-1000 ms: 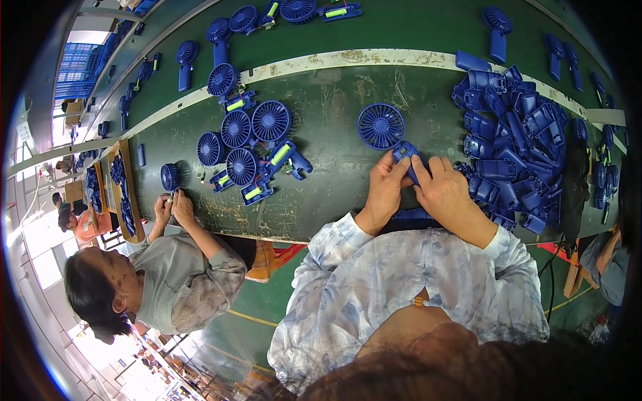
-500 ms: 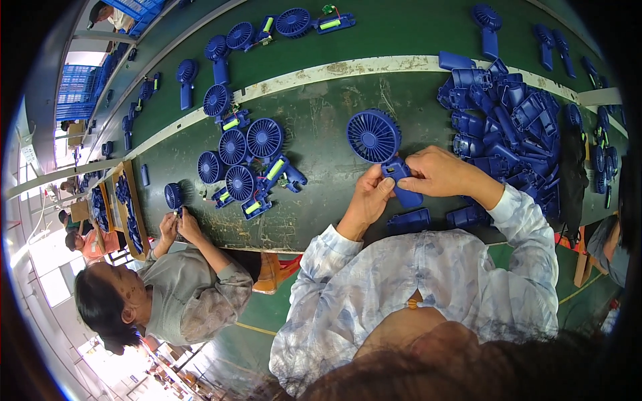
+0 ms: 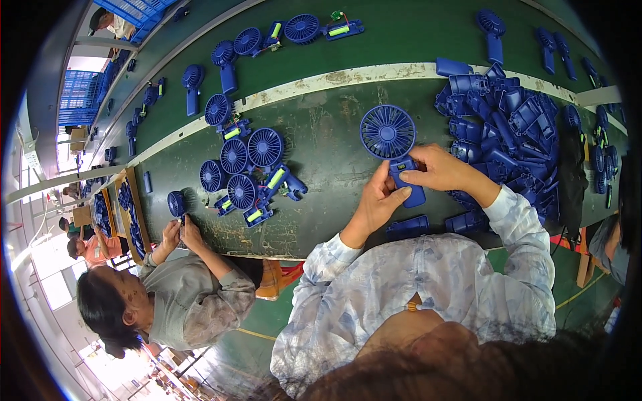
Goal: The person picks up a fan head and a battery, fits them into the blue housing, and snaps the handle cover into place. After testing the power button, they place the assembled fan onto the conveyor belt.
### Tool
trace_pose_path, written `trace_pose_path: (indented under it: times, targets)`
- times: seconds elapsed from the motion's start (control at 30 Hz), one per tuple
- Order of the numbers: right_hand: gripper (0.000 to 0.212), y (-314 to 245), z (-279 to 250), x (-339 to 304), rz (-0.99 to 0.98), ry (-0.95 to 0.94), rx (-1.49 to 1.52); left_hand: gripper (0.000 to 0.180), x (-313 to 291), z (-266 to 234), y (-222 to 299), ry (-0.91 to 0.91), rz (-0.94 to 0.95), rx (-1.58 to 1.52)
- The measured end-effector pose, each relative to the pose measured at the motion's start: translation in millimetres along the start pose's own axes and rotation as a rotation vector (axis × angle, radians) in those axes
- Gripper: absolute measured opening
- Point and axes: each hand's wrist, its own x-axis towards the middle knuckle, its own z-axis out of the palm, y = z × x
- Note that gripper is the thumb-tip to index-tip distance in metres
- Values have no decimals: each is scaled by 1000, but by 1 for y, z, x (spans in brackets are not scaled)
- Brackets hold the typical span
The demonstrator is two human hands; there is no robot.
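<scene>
A blue handheld fan (image 3: 388, 132) is upright in front of me, its round grille facing me. Its handle (image 3: 410, 194) carries a small dark window, near which my right thumb rests. My right hand (image 3: 445, 167) grips the handle from the right, fingers curled around its upper part. From the left, my left hand (image 3: 376, 204) holds the same handle, its fingers partly hidden behind it. On the bench just below lies a loose blue handle shell (image 3: 408, 226). Right of my hands is a heap of blue handle shells (image 3: 505, 130).
Several opened fans with green-yellow batteries (image 3: 242, 160) lie left on the dark bench (image 3: 321, 214). Beyond a pale rail (image 3: 334, 73), more fans (image 3: 491, 30) lie on a green surface. A co-worker's hands (image 3: 180, 234) hold a fan at left. A black cloth-like item (image 3: 573, 177) hangs right.
The fan has turned its grille more toward me and shifted slightly right. My left thumb has moved off the handle's front, while my right thumb now rests near the window.
</scene>
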Motion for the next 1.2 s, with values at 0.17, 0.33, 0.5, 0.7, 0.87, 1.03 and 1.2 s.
trace_pose_path:
  times: [0.17, 0.33, 0.5, 0.7, 0.87, 1.03, 1.2]
  targets:
    - [34, -1, 0, -1, 35, -6, 76, 63, 2, 3, 5, 18, -19, 30]
    - [32, 7, -7, 5, 156, -76, 281, 57, 9, -1, 17, -2, -148, 54]
    - [38, 6, -12, 11, 365, -122, 721, 54, 27, -2, 25, -16, -139, -299]
    - [34, -5, -29, 37, 250, 229, 928, 61, 43, -8, 30, -24, -69, -323]
    - [29, 11, -112, 90, 246, 669, 737, 56, 44, -18, -4, 132, -27, 27]
    - [61, 90, -204, 134, 426, 1024, -850, 43, 45, -14, -21, 176, 24, 235]
    - [53, 105, -222, 137, 705, 878, -1054, 38, 46, -11, -20, 191, 69, 327]
